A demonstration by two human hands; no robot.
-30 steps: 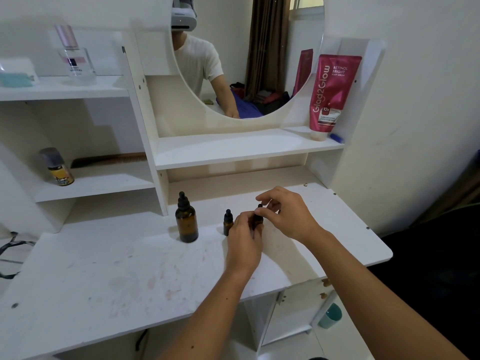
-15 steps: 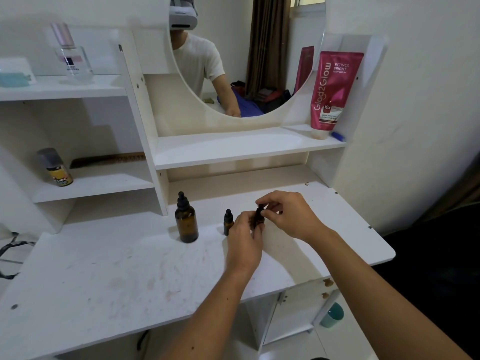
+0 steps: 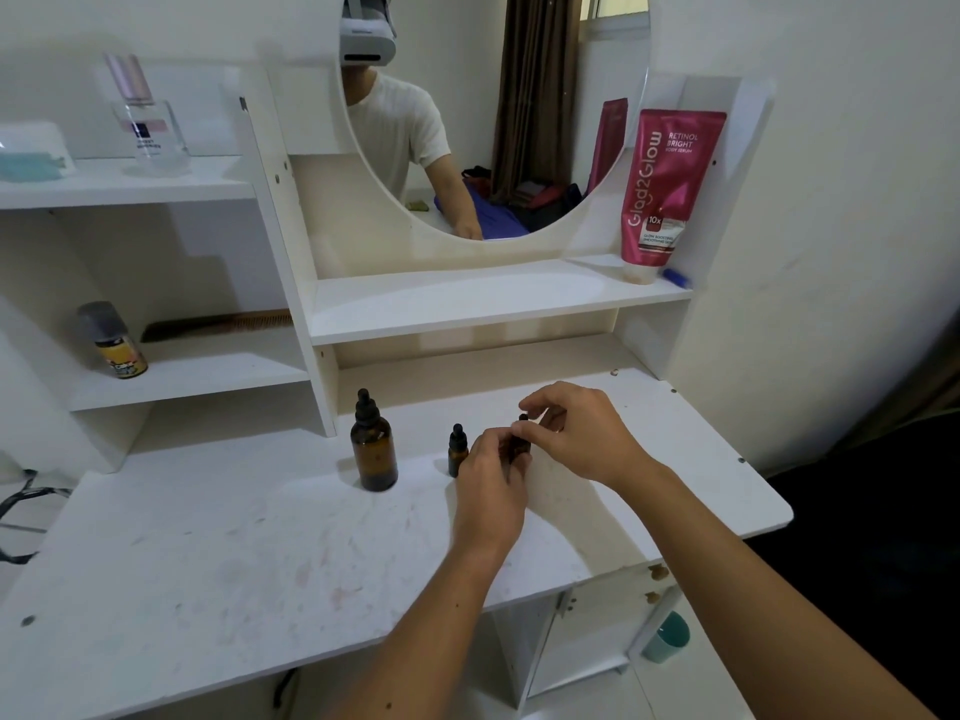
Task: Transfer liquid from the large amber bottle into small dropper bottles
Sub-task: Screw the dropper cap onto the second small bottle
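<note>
Small dropper bottle (image 3: 519, 445), gripped by left hand (image 3: 491, 485), cap pinched by right hand (image 3: 584, 433); second small bottle (image 3: 457, 450) and large amber bottle (image 3: 373, 449) standing left of both hands.

White counter (image 3: 208, 553), scuffed and stained. White shelving (image 3: 197, 366) at rear; round mirror (image 3: 519, 122) mounted above, brown curtain (image 3: 535, 96) and lit window reflected. Plain white wall (image 3: 831, 200) at right. Pale floor (image 3: 675, 688) seen below.

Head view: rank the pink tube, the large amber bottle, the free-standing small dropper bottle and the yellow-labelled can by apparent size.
1. pink tube
2. large amber bottle
3. yellow-labelled can, close to the amber bottle in look and standing farther back, so this pair is unsure
4. small dropper bottle
</note>
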